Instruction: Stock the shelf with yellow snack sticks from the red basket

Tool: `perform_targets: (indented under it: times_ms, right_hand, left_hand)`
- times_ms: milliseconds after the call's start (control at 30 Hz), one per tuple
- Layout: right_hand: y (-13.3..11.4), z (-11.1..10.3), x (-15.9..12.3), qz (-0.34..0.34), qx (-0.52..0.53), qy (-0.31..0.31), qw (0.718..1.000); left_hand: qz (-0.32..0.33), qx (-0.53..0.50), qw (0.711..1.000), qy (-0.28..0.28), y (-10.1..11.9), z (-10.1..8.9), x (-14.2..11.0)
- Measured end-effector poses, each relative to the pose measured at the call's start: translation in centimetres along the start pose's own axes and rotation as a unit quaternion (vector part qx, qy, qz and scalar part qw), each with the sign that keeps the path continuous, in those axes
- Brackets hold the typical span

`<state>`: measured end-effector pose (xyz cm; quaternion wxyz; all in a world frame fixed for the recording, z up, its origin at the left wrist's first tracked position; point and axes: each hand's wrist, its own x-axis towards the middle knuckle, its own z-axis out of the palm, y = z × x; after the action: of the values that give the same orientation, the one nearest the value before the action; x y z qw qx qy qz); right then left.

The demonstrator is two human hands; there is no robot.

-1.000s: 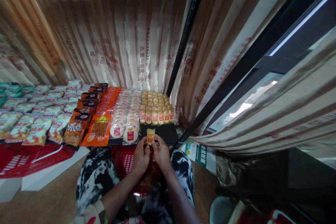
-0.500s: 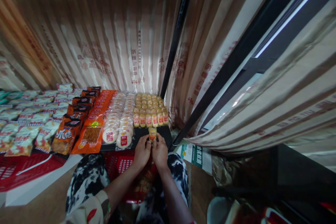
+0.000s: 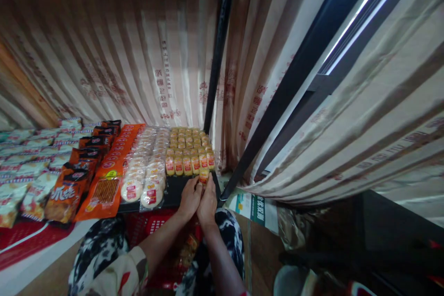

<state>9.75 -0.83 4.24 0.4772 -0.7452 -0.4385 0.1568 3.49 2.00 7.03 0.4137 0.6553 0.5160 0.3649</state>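
Observation:
My left hand (image 3: 190, 199) and my right hand (image 3: 207, 202) are pressed together over the near right corner of a black board (image 3: 173, 189). Between their fingertips they pinch a small yellow wrapped snack pack (image 3: 204, 175), set down just in front of the rows of the same yellow packs (image 3: 189, 148). Left of those rows lie round white rice crackers in clear wrap (image 3: 147, 173), then orange packets (image 3: 104, 185).
Striped paper-like curtains hang behind the display, split by a black pole (image 3: 217, 55). More snack bags (image 3: 21, 166) fill the left. A red basket (image 3: 156, 226) sits between my knees. A green-and-white box (image 3: 251, 206) lies at the right.
Both hands have carried the yellow pack forward and down to the board, next to the front row. My view has shifted right and tilted up.

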Motion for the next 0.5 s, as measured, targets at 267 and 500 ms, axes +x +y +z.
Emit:
perform_targets:
  times_ms: [267, 500]
  right_hand:
    - [0.7, 0.3, 1.7, -0.014, 0.025, 0.021, 0.999]
    - [1.3, 0.4, 2.6, -0.008, 0.002, 0.011, 1.000]
  left_hand:
    - [-0.023, 0.000, 1.000, 0.007, 0.2, 1.7, 1.9]
    - [-0.027, -0.003, 1.000, 0.001, 0.5, 2.6, 2.7]
